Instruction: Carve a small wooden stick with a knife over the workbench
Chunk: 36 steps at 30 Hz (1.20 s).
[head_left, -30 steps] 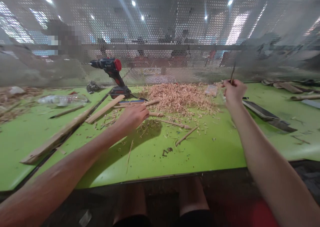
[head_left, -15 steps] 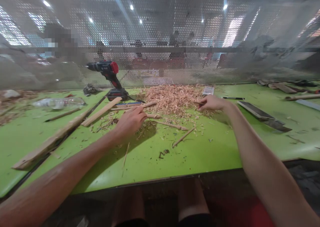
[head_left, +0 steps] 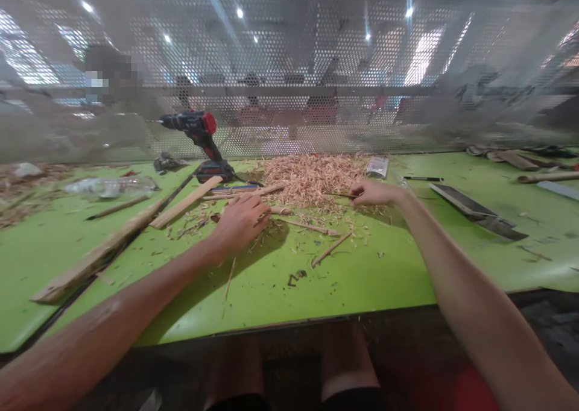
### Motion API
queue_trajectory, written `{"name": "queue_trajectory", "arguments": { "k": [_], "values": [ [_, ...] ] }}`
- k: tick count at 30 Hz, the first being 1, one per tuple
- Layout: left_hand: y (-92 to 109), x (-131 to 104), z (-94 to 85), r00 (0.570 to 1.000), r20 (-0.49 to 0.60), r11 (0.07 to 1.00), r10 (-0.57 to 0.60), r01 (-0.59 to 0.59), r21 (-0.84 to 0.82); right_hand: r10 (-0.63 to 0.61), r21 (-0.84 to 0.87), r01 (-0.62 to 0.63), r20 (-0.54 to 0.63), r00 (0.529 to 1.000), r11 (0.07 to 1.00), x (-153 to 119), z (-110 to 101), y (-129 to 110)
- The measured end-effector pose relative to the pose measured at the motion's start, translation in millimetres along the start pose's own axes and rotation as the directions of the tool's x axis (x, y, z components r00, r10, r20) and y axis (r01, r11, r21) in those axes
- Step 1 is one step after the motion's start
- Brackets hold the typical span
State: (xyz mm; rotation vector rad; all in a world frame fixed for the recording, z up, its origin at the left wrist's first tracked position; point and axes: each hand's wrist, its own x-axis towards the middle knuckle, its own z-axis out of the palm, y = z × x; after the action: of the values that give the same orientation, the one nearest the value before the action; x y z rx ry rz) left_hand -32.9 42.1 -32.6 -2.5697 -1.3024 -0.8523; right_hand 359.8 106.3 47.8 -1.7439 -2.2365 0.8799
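The right hand [head_left: 373, 193] pinches a thin dark stick [head_left: 340, 194] between its fingertips; we see the stick lying nearly level, pointing left over the pile of wood shavings [head_left: 312, 173]. Against the view 1.0 s earlier, which shows this hand raised to the right of the pile with the stick upright, we note that it is now lower and farther left. The left hand [head_left: 242, 218] stays near its earlier place, palm down beside a wooden rod [head_left: 280, 211]; we cannot tell whether it grips anything. Among containers, we find a clear plastic bottle or bag [head_left: 111, 187] at the left, its contents too blurred to tell, and a small packet [head_left: 377, 166] by the pile's right edge, its inside hidden. Both rest on the green table [head_left: 384, 278].
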Motion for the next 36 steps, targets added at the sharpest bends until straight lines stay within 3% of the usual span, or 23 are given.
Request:
{"name": "queue_trajectory", "arguments": {
  "k": [2, 5, 9, 14, 19, 23, 26, 31, 36],
  "values": [
    [9, 1, -3.2, 0.999, -0.034, 1.000, 0.015, -0.016, -0.006, -0.025, 0.096, 0.035, -0.106, 0.994, 0.995, -2, -1, -4],
    [25, 7, -3.3, 0.998, 0.001, 0.994, 0.059, -0.058, -0.092, -0.054, 0.243, 0.104, -0.206, 0.977, 0.964, -2, 2, -13],
    [45, 28, 7.6, 0.996, 0.054, 0.946, 0.070, -0.049, -0.319, -0.177, 0.397, 0.218, -0.137, 0.975, 0.892, 2, 19, -26],
    [63, 59, 22.7, 0.987, 0.082, 0.841, -0.137, 0.160, -0.517, -0.310, 0.473, 0.298, -0.053, 0.949, 0.829, 3, 45, -43],
    [70, 63, 31.6, 0.929, 0.262, 0.602, -0.262, 0.370, -0.708, -0.413, 0.467, 0.415, -0.113, 0.904, 0.781, -4, 60, -64],
    [67, 60, 32.6, 0.899, 0.266, 0.452, -0.348, 0.410, -0.792, -0.427, 0.455, 0.437, -0.131, 0.895, 0.776, -6, 63, -69],
    [66, 60, 29.3, 0.891, 0.228, 0.452, -0.393, 0.403, -0.796, -0.346, 0.464, 0.373, -0.147, 0.927, 0.804, -3, 62, -65],
    [66, 58, 25.8, 0.879, 0.157, 0.521, -0.451, 0.402, -0.753, -0.228, 0.475, 0.223, -0.049, 0.973, 0.851, 4, 57, -74],
    [62, 57, 25.4, 0.876, 0.147, 0.544, -0.459, 0.408, -0.733, -0.311, 0.417, 0.300, -0.043, 0.949, 0.858, 10, 58, -86]
  ]
}}
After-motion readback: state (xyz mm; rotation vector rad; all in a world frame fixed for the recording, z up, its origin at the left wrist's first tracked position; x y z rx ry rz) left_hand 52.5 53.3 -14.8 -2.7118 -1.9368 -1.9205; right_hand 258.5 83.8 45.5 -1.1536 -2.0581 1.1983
